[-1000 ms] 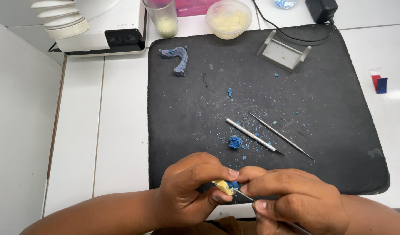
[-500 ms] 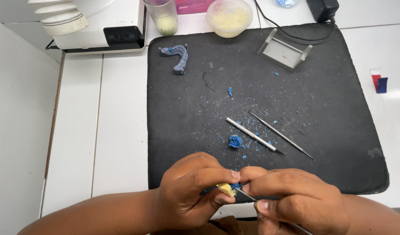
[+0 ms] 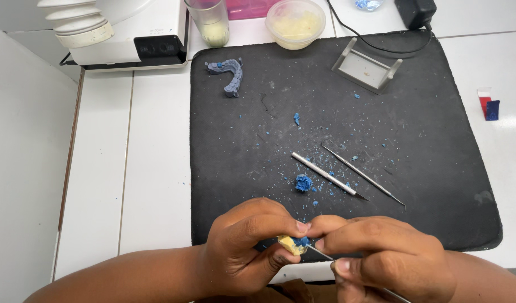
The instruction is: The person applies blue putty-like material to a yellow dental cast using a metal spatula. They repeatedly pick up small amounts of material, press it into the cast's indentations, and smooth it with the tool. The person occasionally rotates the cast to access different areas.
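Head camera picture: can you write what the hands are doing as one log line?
left hand: pinches small yellow piece with blue wax | right hand: holds thin metal tool against it | black mat: two metal tools, blue crumbs

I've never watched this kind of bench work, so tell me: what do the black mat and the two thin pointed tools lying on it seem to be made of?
The black mat looks like rubber or soft plastic: dull, non-reflective, rounded corners, scuffed pale. The two thin pointed tools look like bare metal: silvery grey, slim, straight, with a slight sheen. The blue crumbs scattered about seem waxy or putty-like, though that is uncertain.
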